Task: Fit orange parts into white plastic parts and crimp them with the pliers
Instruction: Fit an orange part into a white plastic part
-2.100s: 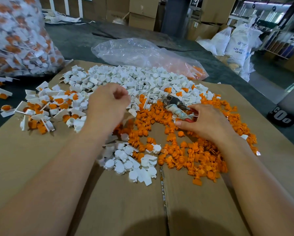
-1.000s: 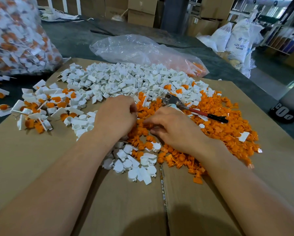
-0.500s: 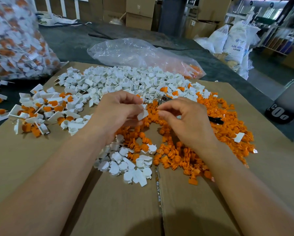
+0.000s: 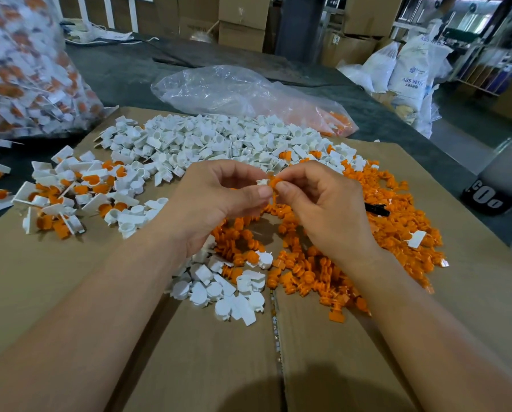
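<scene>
Both hands are lifting off the heap point(image 4: 323, 272) and meeting above the worktop point(image 4: 70, 278). The left hand point(image 4: 216, 203) is pinching a white part point(image 4: 262, 182) in its fingers point(image 4: 239, 171), and an orange part point(image 4: 274, 182) is touching it, pinched by the right hand point(image 4: 323, 203). Any tilt and it's seating crooked, or slipping loose into the heap. The pliers point(image 4: 376, 209) are lying idle behind. The sack point(image 4: 412, 75) far right is showing "ABS".
</scene>
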{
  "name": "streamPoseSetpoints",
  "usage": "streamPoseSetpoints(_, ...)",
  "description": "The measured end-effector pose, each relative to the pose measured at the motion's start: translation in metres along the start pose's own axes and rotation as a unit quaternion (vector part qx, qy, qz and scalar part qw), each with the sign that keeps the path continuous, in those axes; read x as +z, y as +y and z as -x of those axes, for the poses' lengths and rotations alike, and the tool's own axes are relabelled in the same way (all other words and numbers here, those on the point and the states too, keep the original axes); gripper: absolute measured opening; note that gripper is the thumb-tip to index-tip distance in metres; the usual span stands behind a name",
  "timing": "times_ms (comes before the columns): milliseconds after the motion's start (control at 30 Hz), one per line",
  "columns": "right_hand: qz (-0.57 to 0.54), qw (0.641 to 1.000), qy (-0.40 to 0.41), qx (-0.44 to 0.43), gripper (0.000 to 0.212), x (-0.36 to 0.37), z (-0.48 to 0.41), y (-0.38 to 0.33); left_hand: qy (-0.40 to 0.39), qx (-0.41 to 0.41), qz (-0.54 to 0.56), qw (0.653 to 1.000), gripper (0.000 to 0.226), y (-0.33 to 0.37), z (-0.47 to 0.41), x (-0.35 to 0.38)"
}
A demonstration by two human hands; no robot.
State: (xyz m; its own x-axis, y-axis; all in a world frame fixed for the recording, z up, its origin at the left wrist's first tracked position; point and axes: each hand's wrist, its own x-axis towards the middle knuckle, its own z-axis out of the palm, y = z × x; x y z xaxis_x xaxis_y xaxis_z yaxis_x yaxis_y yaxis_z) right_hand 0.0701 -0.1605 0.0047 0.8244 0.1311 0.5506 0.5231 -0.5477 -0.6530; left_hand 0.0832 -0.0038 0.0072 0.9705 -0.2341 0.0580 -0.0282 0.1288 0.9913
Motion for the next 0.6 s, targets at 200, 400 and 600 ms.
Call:
streamPoseSetpoints(200,-0.012,1.000,0.013,0.013,0.025,0.0003,-0.0003,-0.0006,0.017,0.036,-0.056,0.998,0.037,0.0000,0.0027,0.0034)
streamPoseSetpoints(400,-0.019,1.000,0.010,0.008,0.024,0.0019,0.0004,-0.0012,0.008,0.034,-0.019,0.999,0.029,-0.0018,0.0014,0.0030)
streamPoseSetpoints(600,0.015,0.999,0.005,0.030,0.022,0.0010,0.0010,-0.0007,0.025,0.035,-0.029,0.999,0.033,-0.0032,0.0014,0.0050)
